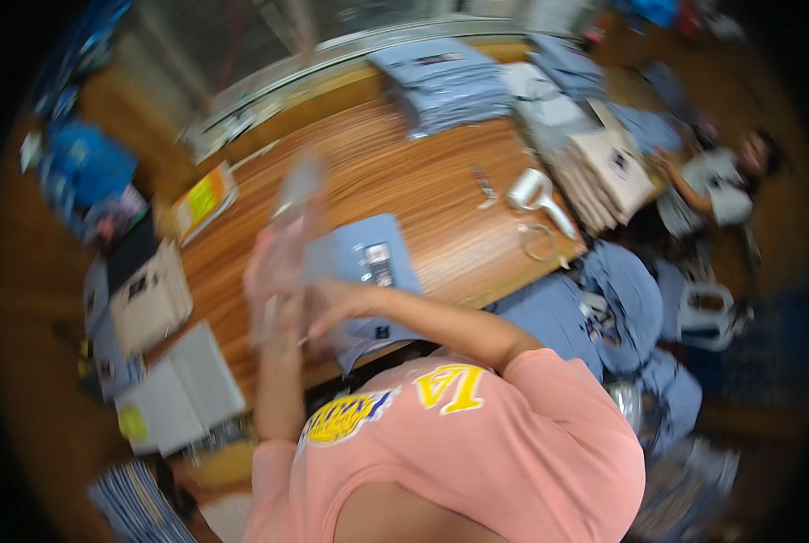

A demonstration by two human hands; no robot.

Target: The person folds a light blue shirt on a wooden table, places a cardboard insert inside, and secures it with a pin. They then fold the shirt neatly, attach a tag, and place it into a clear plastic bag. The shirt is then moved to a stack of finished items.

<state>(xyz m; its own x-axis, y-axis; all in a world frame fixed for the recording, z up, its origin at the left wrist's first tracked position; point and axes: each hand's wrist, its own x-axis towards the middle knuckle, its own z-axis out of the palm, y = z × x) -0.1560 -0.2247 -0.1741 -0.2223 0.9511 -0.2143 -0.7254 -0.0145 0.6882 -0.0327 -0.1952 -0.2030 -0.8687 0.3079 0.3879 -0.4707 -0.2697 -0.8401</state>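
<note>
Blurred by motion, my left hand (276,258) is raised over the left part of the table and appears to be inside a clear plastic bag (303,185). The bag reaches past the fingertips and down toward the wrist; how the fingers are bent is smeared. Beside that wrist, my right hand (339,302) has its fingers curled at the bag's lower part and seems to grip it. A folded light-blue shirt (354,244) with a dark-and-white label lies on the table just beneath and right of my hands.
On the wooden table (459,226) are a white handheld device (542,201), a small cutter-like tool (485,185) and a tape ring (538,242). Bagged blue shirts (445,86) are stacked at the back. Beige folded garments (151,299) lie left. Another person (708,190) sits at far right.
</note>
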